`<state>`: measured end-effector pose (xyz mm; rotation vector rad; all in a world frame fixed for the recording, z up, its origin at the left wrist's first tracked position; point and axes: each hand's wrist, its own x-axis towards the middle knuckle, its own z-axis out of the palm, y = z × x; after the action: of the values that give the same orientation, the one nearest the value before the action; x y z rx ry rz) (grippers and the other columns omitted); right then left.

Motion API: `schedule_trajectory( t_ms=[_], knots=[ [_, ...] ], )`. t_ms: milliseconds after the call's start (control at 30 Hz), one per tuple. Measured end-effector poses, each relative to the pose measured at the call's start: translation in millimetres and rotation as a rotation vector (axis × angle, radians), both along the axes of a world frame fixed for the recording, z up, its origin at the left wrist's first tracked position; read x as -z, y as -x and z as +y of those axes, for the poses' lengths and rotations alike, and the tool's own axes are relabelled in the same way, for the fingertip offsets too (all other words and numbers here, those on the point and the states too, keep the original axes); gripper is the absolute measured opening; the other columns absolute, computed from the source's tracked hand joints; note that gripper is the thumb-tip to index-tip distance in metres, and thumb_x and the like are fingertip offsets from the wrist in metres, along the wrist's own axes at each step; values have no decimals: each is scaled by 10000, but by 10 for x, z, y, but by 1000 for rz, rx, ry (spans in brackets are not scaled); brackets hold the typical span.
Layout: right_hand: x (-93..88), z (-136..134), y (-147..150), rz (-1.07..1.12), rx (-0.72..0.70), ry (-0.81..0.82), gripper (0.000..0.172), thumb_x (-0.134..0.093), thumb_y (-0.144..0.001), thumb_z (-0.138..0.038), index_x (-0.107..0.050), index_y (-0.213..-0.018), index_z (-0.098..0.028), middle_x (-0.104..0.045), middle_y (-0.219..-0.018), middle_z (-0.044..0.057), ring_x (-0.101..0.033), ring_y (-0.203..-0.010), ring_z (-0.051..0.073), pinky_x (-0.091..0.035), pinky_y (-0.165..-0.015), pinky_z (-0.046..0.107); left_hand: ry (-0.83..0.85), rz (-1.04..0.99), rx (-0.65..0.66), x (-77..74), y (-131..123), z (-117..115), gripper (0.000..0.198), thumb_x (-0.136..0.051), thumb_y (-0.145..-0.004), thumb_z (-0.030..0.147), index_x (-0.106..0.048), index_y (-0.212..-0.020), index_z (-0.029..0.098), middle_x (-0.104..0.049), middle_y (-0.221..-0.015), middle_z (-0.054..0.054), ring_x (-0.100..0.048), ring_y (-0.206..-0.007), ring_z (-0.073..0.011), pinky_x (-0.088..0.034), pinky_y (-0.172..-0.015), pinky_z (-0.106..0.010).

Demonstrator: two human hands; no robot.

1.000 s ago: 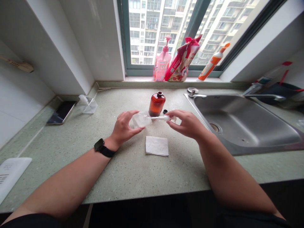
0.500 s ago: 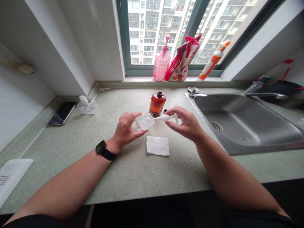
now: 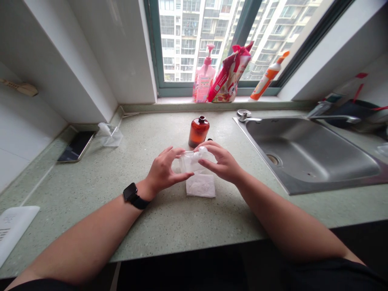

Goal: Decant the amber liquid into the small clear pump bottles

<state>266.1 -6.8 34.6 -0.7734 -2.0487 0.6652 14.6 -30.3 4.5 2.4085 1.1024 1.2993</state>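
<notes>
My left hand (image 3: pixel 163 167) grips a translucent square-sided plastic bottle (image 3: pixel 187 163), thumb and fingers on opposite sides, tilted sideways above the counter. My right hand (image 3: pixel 224 161) has its fingers curled round a white pump head (image 3: pixel 202 152) at the mouth of that bottle. The pump's thin tube looks to be inside the bottle; whether the collar is seated I cannot tell. Just behind my hands stands an amber bottle (image 3: pixel 199 131) with an uncapped neck. A small black cap (image 3: pixel 209 140) is partly hidden behind my right fingers. Below the hands lies a folded paper towel (image 3: pixel 200 189).
A steel sink (image 3: pixel 303 149) is set into the counter at right. On the left are a phone (image 3: pixel 75 146), a clear plastic container (image 3: pixel 110 135) and a white board-like item (image 3: pixel 15 230). A pink pump bottle (image 3: pixel 203 81), a red bag (image 3: pixel 228 79) and an orange-white bottle (image 3: pixel 266 81) line the windowsill.
My right hand has moved left with the pump, bringing its head up to the plastic bottle; the tube that showed between them is now largely out of sight. The view has shifted slightly.
</notes>
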Motion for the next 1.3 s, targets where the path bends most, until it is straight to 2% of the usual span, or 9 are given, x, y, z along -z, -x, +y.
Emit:
schedule_trajectory(
  t_ms=[67, 167, 367, 633, 900, 1133, 1300],
  knots=[
    [63, 15, 20, 7, -5, 4, 294, -691, -1014, -453, -736, -1241, -272, -712, -1213, 93, -686, -1179, 258, -562, -1076, 477, 48, -17, 10, -2, 7, 1, 635, -879, -840, 568, -605, -1303, 231, -765, -1209, -88, -807, -995, -249, -649, -1000, -443],
    [142, 42, 34, 34, -21, 20, 297, -664, -1033, -456, -739, -1274, -298, -697, -1257, 93, -674, -1221, 255, -541, -1127, 503, 88, -25, 16, 1, 18, 9, 622, -880, -841, 562, -604, -1286, 226, -757, -1198, -85, -808, -994, -248, -671, -877, -381],
    [232, 98, 19, 82, -72, 176, 322, -654, -1034, -495, -748, -1307, -353, -673, -1330, 78, -638, -1322, 274, -467, -1220, 559, 122, -20, 29, 19, 26, 28, 638, -893, -831, 551, -600, -1287, 214, -769, -1198, -90, -807, -1005, -252, -662, -878, -380],
    [264, 155, -21, 96, -141, 332, 350, -680, -1009, -540, -760, -1305, -371, -695, -1370, 58, -631, -1357, 271, -451, -1244, 552, 158, -17, 81, 31, 55, 57, 636, -885, -837, 552, -598, -1309, 236, -794, -1189, -73, -816, -1006, -258, -655, -861, -370],
    [267, 178, -27, 121, -184, 418, 347, -705, -987, -558, -782, -1265, -365, -706, -1358, 50, -638, -1354, 270, -459, -1235, 537, 201, -8, 96, 8, 67, 55, 626, -891, -832, 532, -610, -1307, 235, -794, -1220, -73, -811, -1022, -256, -645, -881, -375],
    [182, 151, -51, 115, -235, 441, 312, -731, -978, -521, -802, -1244, -374, -679, -1352, 50, -641, -1331, 263, -473, -1221, 523, 233, -9, 150, -26, 62, 36, 615, -905, -822, 486, -610, -1303, 241, -786, -1240, -63, -814, -996, -239, -648, -875, -366],
    [146, 138, -42, 169, -194, 471, 355, -798, -918, -520, -812, -1225, -342, -672, -1369, 64, -636, -1330, 271, -482, -1213, 529, 221, -33, 56, -6, 67, 46, 627, -910, -808, 522, -611, -1276, 230, -789, -1198, -70, -814, -1006, -260, -657, -862, -384]
  ],
)
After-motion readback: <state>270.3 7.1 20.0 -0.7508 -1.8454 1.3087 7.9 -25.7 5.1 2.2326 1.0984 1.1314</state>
